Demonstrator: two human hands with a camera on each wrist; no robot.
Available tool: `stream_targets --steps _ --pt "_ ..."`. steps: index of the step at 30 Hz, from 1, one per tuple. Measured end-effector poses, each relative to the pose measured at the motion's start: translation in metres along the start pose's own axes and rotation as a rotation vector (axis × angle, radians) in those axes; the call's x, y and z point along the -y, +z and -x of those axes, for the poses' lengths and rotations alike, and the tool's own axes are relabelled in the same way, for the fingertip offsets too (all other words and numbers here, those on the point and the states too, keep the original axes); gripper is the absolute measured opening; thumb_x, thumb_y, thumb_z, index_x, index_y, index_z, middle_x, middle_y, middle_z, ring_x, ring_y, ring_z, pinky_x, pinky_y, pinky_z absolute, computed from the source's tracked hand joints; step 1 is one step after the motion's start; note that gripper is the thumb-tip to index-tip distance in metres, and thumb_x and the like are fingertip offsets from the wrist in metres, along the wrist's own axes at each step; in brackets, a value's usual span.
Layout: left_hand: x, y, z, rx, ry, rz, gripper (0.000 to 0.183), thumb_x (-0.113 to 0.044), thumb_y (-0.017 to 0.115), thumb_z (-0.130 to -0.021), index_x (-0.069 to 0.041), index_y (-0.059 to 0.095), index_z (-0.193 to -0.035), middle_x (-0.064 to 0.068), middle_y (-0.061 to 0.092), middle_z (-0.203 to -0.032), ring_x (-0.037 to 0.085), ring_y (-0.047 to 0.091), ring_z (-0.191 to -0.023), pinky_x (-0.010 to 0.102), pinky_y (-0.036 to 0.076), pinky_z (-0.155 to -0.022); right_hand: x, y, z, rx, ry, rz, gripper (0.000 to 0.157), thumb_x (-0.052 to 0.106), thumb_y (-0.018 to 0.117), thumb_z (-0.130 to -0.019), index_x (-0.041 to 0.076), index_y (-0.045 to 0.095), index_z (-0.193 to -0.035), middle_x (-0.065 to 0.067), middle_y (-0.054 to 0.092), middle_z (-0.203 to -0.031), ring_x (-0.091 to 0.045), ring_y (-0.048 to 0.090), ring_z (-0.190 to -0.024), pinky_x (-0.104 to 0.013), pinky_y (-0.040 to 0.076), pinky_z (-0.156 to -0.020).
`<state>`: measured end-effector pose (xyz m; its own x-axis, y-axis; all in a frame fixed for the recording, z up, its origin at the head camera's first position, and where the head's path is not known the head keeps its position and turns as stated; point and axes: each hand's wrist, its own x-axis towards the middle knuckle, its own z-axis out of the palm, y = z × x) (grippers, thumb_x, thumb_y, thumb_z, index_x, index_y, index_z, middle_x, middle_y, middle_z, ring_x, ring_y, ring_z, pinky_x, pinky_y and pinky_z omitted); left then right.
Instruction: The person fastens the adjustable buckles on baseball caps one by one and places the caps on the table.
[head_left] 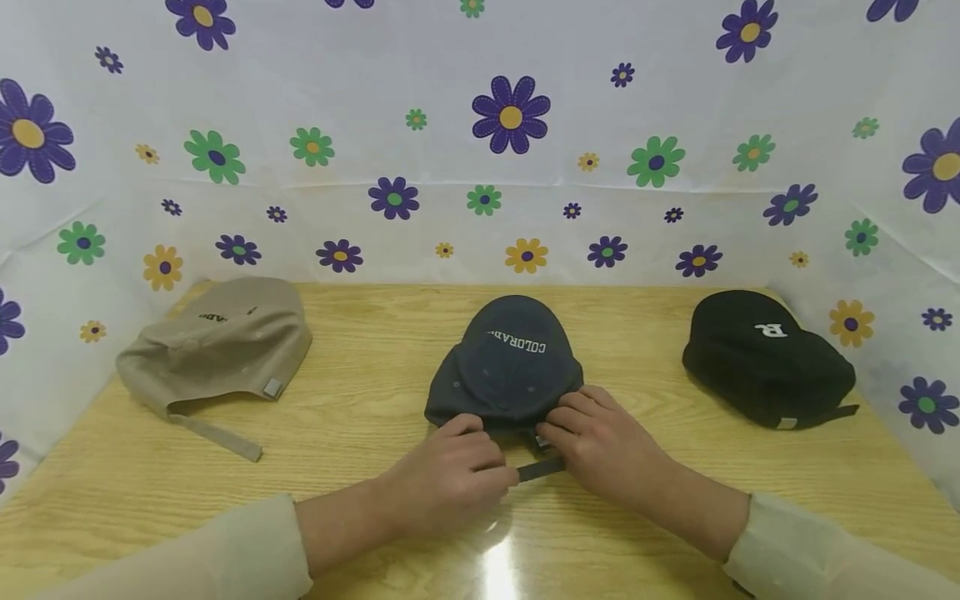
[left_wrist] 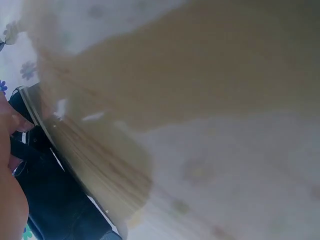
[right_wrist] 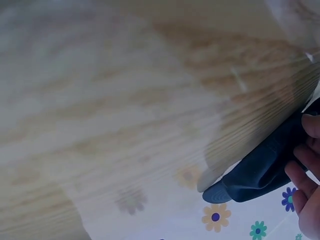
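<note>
A navy baseball cap (head_left: 517, 358) with white lettering that reads upside down sits mid-table, its back opening toward me. My left hand (head_left: 453, 475) pinches the loose end of its dark strap (head_left: 542, 469), which spans the gap between the hands. On the right side of the opening, my right hand (head_left: 600, 437) holds the cap's edge beside a small metal buckle (head_left: 542, 442). In the left wrist view, the strap (left_wrist: 24, 149) runs to the fingers. Fingers of the right hand (right_wrist: 307, 175) lie against the cap (right_wrist: 265, 167) in the right wrist view; their tips are partly hidden.
A beige cap (head_left: 225, 342) lies at the left with its strap (head_left: 217, 437) hanging undone on the wooden table (head_left: 360, 367). At the right lies a black cap (head_left: 765, 358) with a white letter. White flowered cloth (head_left: 450, 150) encloses the table's back and sides.
</note>
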<state>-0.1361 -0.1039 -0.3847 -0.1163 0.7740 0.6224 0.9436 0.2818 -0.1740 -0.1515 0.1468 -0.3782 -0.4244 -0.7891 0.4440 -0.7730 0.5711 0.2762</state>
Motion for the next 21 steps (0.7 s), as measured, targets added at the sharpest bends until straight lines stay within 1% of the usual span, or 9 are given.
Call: stream_targets --steps 3,7,9,12,14,18,19,21 --pt "0.001 -0.001 -0.001 -0.033 -0.001 -0.010 0.009 -0.012 0.062 -0.094 -0.015 0.071 -0.094 -0.005 0.070 -0.091 0.006 0.064 -0.084 0.028 0.049 -0.080 0.001 -0.001 -0.001 0.018 0.008 0.000 0.018 0.016 0.080 -0.082 0.015 0.078 -0.100 0.003 0.073 -0.094 -0.017 0.063 -0.094 -0.034 0.048 -0.089" --pt "0.002 -0.004 -0.001 -0.043 -0.019 -0.026 0.013 -0.014 0.063 -0.095 -0.016 0.074 -0.100 -0.003 0.073 -0.098 0.007 0.067 -0.091 0.027 0.047 -0.075 0.003 -0.003 -0.002 0.037 0.036 -0.033 0.022 0.016 0.082 -0.080 0.015 0.078 -0.102 0.003 0.073 -0.097 -0.017 0.064 -0.096 -0.035 0.048 -0.090" --pt "0.002 -0.004 -0.001 -0.048 -0.026 -0.041 0.014 -0.016 0.062 -0.096 -0.017 0.075 -0.100 -0.003 0.074 -0.099 0.008 0.068 -0.090 0.028 0.046 -0.074 0.005 -0.003 -0.002 0.036 0.060 -0.074 0.023 0.016 0.083 -0.079 0.015 0.078 -0.101 0.003 0.072 -0.097 -0.016 0.064 -0.096 -0.035 0.048 -0.090" --pt "0.003 -0.004 -0.001 -0.077 -0.028 -0.073 0.014 -0.015 0.062 -0.096 -0.017 0.075 -0.095 -0.002 0.075 -0.098 0.008 0.070 -0.087 0.028 0.045 -0.072 0.008 -0.004 -0.003 0.030 0.087 -0.150 0.023 0.018 0.084 -0.078 0.014 0.077 -0.101 0.004 0.071 -0.096 -0.015 0.064 -0.094 -0.034 0.049 -0.087" --pt "0.003 -0.003 -0.001 -0.084 -0.046 -0.082 0.014 -0.013 0.062 -0.095 -0.017 0.075 -0.092 -0.003 0.075 -0.097 0.008 0.070 -0.083 0.028 0.044 -0.071 0.010 -0.004 -0.004 0.040 0.095 -0.195 0.023 0.018 0.084 -0.078 0.013 0.077 -0.100 0.004 0.071 -0.097 -0.014 0.063 -0.093 -0.033 0.050 -0.085" --pt "0.003 -0.004 0.000 -0.078 -0.089 -0.076 0.010 -0.011 0.067 -0.090 -0.016 0.075 -0.092 -0.004 0.076 -0.096 0.008 0.071 -0.082 0.029 0.044 -0.070 0.013 -0.005 -0.009 0.082 0.144 -0.290 0.022 0.016 0.085 -0.078 0.011 0.077 -0.098 0.003 0.069 -0.096 -0.012 0.062 -0.090 -0.029 0.053 -0.081" --pt "0.003 -0.004 0.000 -0.072 -0.099 -0.076 0.008 -0.012 0.070 -0.088 -0.016 0.075 -0.093 -0.004 0.076 -0.096 0.007 0.071 -0.082 0.029 0.044 -0.070 0.013 -0.005 -0.009 0.094 0.160 -0.309 0.022 0.016 0.085 -0.078 0.010 0.077 -0.098 0.003 0.069 -0.096 -0.012 0.062 -0.090 -0.028 0.054 -0.081" --pt "0.003 -0.005 0.000 -0.065 -0.109 -0.078 0.012 -0.015 0.077 -0.084 -0.016 0.076 -0.096 -0.005 0.076 -0.096 0.007 0.071 -0.083 0.029 0.044 -0.070 0.014 -0.005 -0.011 0.107 0.187 -0.341 0.021 0.016 0.084 -0.079 0.010 0.077 -0.097 0.003 0.069 -0.096 -0.011 0.062 -0.090 -0.027 0.054 -0.081"
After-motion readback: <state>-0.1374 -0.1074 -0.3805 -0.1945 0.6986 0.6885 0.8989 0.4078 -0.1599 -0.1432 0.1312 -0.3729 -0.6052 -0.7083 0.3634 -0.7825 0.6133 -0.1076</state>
